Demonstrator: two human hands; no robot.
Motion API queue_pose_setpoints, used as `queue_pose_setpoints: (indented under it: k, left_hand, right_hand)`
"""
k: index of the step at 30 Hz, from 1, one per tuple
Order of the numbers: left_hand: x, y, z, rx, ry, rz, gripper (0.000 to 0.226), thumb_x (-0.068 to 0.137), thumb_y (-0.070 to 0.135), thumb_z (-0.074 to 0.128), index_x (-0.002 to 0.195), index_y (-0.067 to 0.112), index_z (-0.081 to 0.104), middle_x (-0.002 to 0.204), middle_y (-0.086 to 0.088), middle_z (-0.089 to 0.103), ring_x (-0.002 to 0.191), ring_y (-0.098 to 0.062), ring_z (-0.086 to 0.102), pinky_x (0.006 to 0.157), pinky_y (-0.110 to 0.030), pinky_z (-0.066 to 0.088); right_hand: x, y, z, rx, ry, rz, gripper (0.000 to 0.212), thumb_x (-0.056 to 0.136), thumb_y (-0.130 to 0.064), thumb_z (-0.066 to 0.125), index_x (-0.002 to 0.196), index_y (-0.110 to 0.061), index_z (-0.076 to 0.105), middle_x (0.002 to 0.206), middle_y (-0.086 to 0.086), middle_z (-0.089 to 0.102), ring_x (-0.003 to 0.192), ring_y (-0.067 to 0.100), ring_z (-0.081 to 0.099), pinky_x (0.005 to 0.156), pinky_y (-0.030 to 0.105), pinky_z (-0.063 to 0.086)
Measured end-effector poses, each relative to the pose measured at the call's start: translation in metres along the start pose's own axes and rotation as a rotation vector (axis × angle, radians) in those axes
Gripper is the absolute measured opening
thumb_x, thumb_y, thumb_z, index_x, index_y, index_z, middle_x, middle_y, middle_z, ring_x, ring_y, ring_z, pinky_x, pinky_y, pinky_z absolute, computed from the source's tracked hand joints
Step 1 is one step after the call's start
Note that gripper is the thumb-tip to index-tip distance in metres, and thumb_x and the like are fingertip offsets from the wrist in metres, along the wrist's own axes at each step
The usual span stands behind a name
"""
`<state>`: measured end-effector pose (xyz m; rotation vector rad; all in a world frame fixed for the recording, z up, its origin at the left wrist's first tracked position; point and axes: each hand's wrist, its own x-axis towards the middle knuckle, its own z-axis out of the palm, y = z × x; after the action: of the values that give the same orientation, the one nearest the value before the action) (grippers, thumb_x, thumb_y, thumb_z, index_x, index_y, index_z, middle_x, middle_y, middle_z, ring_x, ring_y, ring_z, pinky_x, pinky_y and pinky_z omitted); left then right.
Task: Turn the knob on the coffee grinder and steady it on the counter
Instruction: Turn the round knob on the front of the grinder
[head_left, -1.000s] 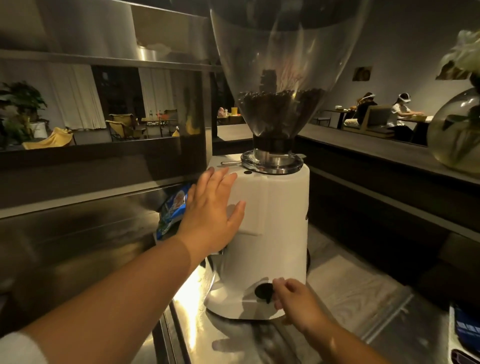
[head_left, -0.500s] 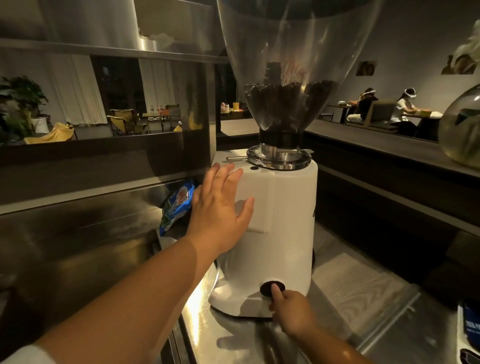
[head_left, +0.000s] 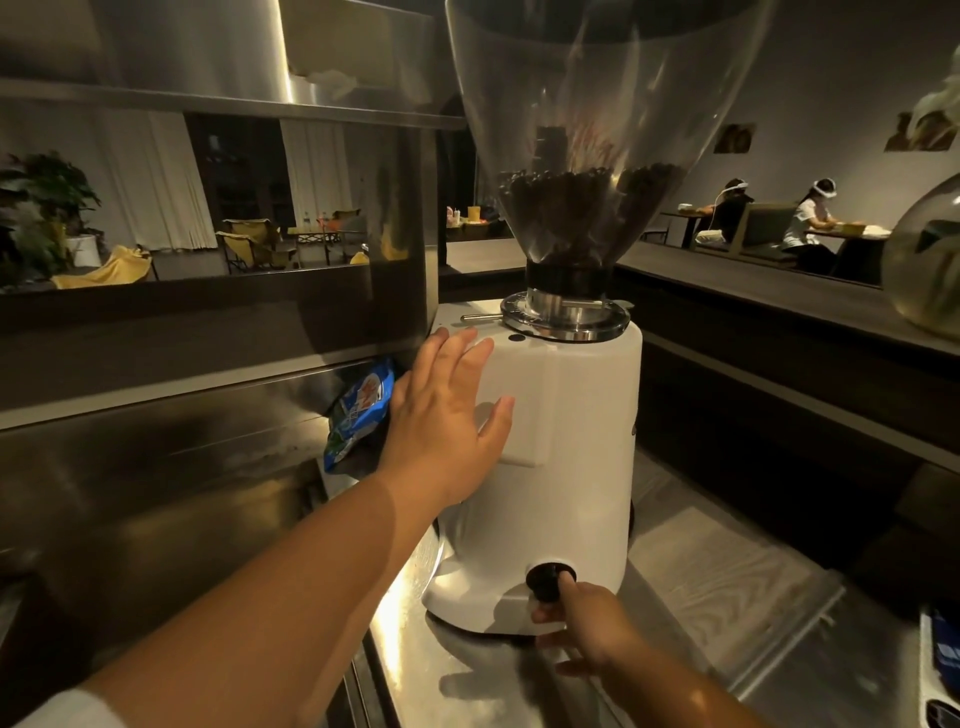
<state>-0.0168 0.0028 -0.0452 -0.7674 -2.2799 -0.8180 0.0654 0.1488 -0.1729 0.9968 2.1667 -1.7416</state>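
Just beyond the right hand's grip sits the knob.

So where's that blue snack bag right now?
In the head view the blue snack bag sits left of the white coffee grinder, partly hidden behind the left hand pressed flat on the grinder's side, against the steel back panel.
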Motion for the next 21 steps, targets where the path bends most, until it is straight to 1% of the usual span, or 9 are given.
queue_pose_setpoints:
  k: [2,6,9,12,14,15,17,19,21]
  left_hand:
    - [0.0,0.0,0.0,0.0,-0.005,0.001,0.053,0.084,0.05,0.033,0.133,0.033,0.021,0.149,0.003,0.023,0.132,-0.002,0.001,0.105,-0.043,0.006]
    - [0.0,-0.001,-0.001,0.001,-0.014,0.004,0.053,0.086,0.05,0.035,0.134,0.033,0.02,0.149,0.004,0.021,0.131,0.0,0.0,0.103,-0.04,0.003]
    - [0.0,-0.001,-0.003,-0.005,-0.026,0.008,0.054,0.085,0.049,0.036,0.134,0.034,0.019,0.15,0.005,0.02,0.131,0.0,-0.001,0.102,-0.039,0.002]
    - [0.0,0.0,-0.005,-0.001,-0.044,0.017,0.056,0.086,0.049,0.038,0.135,0.033,0.018,0.15,0.006,0.018,0.132,0.0,-0.002,0.103,-0.038,0.001]
    - [-0.001,0.0,-0.005,0.003,-0.045,0.013,0.056,0.086,0.048,0.039,0.136,0.033,0.018,0.15,0.006,0.018,0.132,0.0,-0.002,0.103,-0.039,0.001]
    - [-0.001,0.001,-0.005,0.003,-0.041,0.01,0.056,0.086,0.048,0.039,0.136,0.033,0.018,0.15,0.005,0.018,0.132,0.0,-0.003,0.104,-0.039,0.001]
    - [-0.001,0.001,-0.005,0.011,-0.034,0.005,0.057,0.085,0.048,0.04,0.135,0.033,0.017,0.15,0.006,0.018,0.132,0.0,-0.003,0.104,-0.039,0.001]
    - [-0.002,0.0,-0.003,0.015,-0.038,-0.003,0.058,0.084,0.048,0.04,0.135,0.035,0.016,0.15,0.006,0.017,0.132,-0.001,-0.004,0.104,-0.039,0.0]
    - [-0.001,0.0,-0.002,0.013,-0.042,-0.01,0.06,0.083,0.048,0.041,0.135,0.036,0.013,0.15,0.007,0.015,0.132,0.0,-0.007,0.105,-0.038,-0.001]
  right_hand:
    - [-0.003,-0.001,0.0,-0.027,-0.019,0.006,0.03,0.099,-0.023,0.034,0.102,-0.006,0.058,0.102,0.011,0.069,0.085,0.028,0.066,0.067,0.037,0.052]
    - [-0.007,0.002,-0.003,-0.025,-0.051,-0.021,0.042,0.096,-0.032,0.036,0.111,-0.001,0.06,0.096,0.011,0.064,0.07,0.019,0.06,0.056,0.029,0.047]
    - [-0.005,-0.002,-0.017,-0.138,0.006,-0.095,0.042,0.095,-0.029,0.041,0.113,0.002,0.061,0.096,0.015,0.063,0.078,0.022,0.056,0.061,0.03,0.047]
    - [-0.003,-0.007,-0.042,-0.299,0.148,-0.223,0.041,0.094,-0.035,0.042,0.088,-0.003,0.068,0.082,0.008,0.063,0.077,0.02,0.057,0.07,0.031,0.046]
    - [-0.002,-0.006,-0.054,-0.359,0.267,-0.299,0.04,0.092,-0.04,0.044,0.069,-0.013,0.063,0.072,0.001,0.062,0.068,0.015,0.057,0.06,0.029,0.043]
    - [-0.001,-0.005,-0.057,-0.335,0.315,-0.324,0.036,0.091,-0.041,0.047,0.075,-0.013,0.064,0.079,0.001,0.065,0.071,0.014,0.058,0.058,0.027,0.041]
    - [0.002,0.0,-0.059,-0.234,0.392,-0.349,0.037,0.087,-0.041,0.053,0.108,-0.012,0.06,0.113,0.007,0.062,0.088,0.017,0.057,0.067,0.026,0.045]
    - [0.006,0.007,-0.061,-0.193,0.415,-0.353,0.062,0.082,-0.044,0.06,0.134,-0.014,0.042,0.139,0.01,0.044,0.113,0.022,0.051,0.092,0.036,0.046]
    - [0.006,0.006,-0.06,-0.151,0.385,-0.386,0.083,0.076,-0.048,0.066,0.143,-0.02,0.026,0.149,0.006,0.032,0.128,0.022,0.041,0.105,0.04,0.036]
